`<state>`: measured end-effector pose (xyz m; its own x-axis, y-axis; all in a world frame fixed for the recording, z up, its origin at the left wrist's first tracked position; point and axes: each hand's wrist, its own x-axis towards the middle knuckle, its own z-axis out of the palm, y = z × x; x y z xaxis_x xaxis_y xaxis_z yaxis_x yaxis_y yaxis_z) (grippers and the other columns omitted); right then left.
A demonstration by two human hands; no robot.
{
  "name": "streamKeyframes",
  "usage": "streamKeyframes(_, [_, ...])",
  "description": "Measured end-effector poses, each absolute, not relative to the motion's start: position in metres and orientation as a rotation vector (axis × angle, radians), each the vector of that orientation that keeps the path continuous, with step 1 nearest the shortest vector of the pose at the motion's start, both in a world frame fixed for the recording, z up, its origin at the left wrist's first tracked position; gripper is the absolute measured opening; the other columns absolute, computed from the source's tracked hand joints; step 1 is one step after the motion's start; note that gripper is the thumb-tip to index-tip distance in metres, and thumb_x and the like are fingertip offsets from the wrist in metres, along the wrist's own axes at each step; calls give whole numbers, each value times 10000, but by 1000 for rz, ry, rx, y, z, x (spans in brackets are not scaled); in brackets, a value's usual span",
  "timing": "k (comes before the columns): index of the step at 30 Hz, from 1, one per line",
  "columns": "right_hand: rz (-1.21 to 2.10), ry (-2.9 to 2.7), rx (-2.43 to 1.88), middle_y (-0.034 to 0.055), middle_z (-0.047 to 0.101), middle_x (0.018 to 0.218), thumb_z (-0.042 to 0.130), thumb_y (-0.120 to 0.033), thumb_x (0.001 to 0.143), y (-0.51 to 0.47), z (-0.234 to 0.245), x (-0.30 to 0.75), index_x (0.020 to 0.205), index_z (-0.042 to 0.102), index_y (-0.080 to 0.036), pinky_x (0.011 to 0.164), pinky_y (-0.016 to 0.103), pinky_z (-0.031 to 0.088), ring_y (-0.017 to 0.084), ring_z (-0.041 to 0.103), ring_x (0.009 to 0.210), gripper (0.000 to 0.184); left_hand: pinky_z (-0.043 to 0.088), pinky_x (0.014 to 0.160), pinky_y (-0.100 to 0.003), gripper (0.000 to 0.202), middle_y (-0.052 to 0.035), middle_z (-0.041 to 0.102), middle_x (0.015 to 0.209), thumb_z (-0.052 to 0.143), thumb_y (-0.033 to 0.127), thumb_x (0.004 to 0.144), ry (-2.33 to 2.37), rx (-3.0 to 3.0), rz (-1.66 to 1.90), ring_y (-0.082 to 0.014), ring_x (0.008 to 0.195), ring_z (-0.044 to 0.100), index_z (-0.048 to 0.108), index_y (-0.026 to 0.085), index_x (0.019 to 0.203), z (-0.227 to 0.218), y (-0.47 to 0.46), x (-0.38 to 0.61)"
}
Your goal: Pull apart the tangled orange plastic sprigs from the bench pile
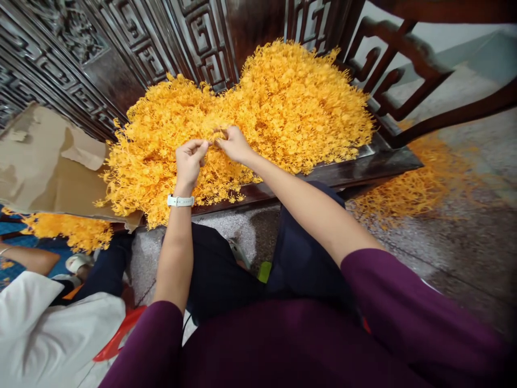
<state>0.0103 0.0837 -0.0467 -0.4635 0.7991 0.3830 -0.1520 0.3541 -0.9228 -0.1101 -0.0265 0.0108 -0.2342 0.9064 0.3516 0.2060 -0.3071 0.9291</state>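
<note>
A large heap of yellow-orange plastic flower pieces [307,102], each with thin spidery petals, lies on a dark wooden bench [335,172]. My left hand [190,160], with a white band on its wrist, is closed in a pinch at the front of the heap. What sits between its thumb and forefinger is too small to make out. Just to the right, my right hand [235,144] is closed on a yellow flower piece [219,134], partly lost against the heap behind it. The fingertips of both hands almost meet.
At left a torn cardboard sheet [36,161] leans beside the heap. A co-worker in a white shirt [60,328] sits at lower left, near more yellow pieces [76,229]. The carved bench back [258,32] rises behind. Another yellow pile [412,183] lies on the floor at right.
</note>
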Motion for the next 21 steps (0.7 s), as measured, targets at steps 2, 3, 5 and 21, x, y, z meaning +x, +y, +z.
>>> streamKeyframes(2, [1252,-1618,-651,35,639,891,622,-285,954,91,-50,10,990,623,-152,956,383,545,188,623,887,138,229,443,-243,289,24,438,515,882,431,795,1390,1491,1584,-75,440,331,754,186,715,13,-30,-111])
streamKeyframes(3, [1233,-1595,-690,27,622,866,596,-252,952,94,-52,10,961,619,-158,952,384,544,187,619,871,97,237,443,-241,302,24,445,522,889,426,789,1358,1472,1606,-71,441,325,735,186,687,15,-31,-110])
streamKeyframes(5, [1212,-1545,-775,23,597,842,550,-201,945,99,-56,10,917,606,-167,951,390,539,191,612,866,72,271,445,-236,325,32,424,530,886,401,797,1217,1371,1677,-65,438,298,688,193,647,19,-36,-109])
streamKeyframes(21, [1054,-1952,-1210,151,702,947,646,-325,910,82,-43,17,878,622,-169,934,399,497,304,656,994,161,358,501,-185,89,51,432,644,723,303,976,915,925,1906,-69,492,390,724,236,1034,31,-19,-142])
